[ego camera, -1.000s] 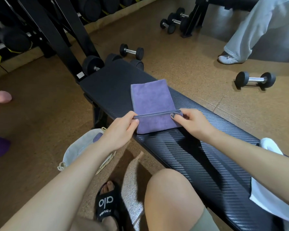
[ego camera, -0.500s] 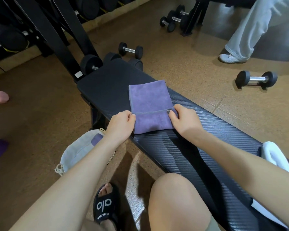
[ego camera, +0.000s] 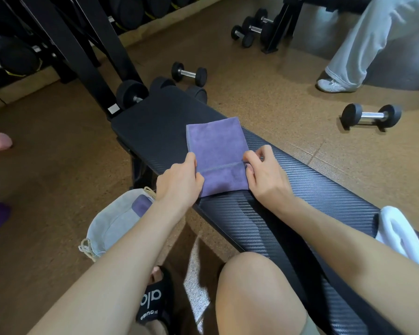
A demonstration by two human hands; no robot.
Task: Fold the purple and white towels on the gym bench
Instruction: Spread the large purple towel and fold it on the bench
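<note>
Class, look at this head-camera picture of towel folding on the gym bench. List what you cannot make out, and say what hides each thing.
- Folded white towel: head view, partly hidden by the right forearm and cut off at the right edge.
- Left hand: its fingertips are hidden under its own knuckles at the purple suede-like towel.
- Grey drawstring bag on the floor: partly covered by the left forearm.
- Black gym bench: its near end is cut off by the frame.

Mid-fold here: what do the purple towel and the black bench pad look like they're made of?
The purple folded towel looks like soft microfibre or suede-like cloth: matte, short nap, with a stitched hem along the folded edge. The black bench pad looks like vinyl or faux leather, with a carbon-fibre weave pattern and slight sheen on the near section and a plainer matte look at the far end. Neither is certain from appearance alone.
</note>
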